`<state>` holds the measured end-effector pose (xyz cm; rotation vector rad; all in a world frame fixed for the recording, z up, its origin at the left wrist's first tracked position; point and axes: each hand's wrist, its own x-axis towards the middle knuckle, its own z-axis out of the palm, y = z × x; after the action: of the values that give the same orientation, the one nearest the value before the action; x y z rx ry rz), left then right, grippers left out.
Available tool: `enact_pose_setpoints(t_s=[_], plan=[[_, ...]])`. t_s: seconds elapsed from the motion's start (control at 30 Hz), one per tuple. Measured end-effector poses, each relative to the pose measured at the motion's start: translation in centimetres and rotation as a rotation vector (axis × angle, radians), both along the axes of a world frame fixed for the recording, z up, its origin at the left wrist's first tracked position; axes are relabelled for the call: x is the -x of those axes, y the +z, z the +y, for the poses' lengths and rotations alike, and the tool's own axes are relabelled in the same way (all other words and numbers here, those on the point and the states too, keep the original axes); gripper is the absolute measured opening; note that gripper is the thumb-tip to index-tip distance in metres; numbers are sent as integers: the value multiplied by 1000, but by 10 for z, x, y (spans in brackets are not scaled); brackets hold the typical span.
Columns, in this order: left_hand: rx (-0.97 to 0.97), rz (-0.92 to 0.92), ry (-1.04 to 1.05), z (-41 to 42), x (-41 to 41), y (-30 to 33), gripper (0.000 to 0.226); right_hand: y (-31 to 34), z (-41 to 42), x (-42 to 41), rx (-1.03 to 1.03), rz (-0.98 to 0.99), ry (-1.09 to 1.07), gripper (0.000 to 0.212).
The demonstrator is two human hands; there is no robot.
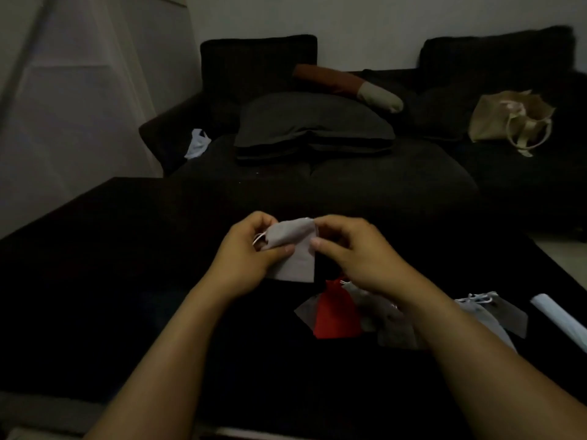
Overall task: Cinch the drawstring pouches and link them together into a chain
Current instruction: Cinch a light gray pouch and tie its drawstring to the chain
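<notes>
Both hands pinched a grey pouch (295, 249) above a dark table (127, 281)
Left hand (251, 258) and right hand (355, 255) gripped its top; a red pouch (335, 312) lay nearer, right, among grey ones

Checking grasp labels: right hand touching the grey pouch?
Touching. Head view shows right hand thumb and fingertips pinching the grey pouch edge; left hand grips its other end.

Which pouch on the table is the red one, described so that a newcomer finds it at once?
Start at the dark table in front of the sofa. Below the right hand, a loose heap of pouches lies flat. The red pouch is at the heap's left end, the only coloured one among grey pouches.
</notes>
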<state>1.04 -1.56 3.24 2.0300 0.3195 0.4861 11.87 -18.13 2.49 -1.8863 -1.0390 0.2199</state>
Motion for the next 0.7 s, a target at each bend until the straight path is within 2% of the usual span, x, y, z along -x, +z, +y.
enact_pose_setpoints(t_s=[0.13,0.3,0.43,0.7], plan=[[101,-51,-58,-19,-9,9,29,17,-25,-4,-125,173,-40,16],[292,-115,-122,-48,-25,13,22,22,-50,-7,-204,275,-189,30],[406,-189,-91,-66,-41,11,25,30,-68,-10,-263,300,-268,39],[681,-190,-45,-97,-63,11,41,36,-94,-16,-395,307,-364,39]])
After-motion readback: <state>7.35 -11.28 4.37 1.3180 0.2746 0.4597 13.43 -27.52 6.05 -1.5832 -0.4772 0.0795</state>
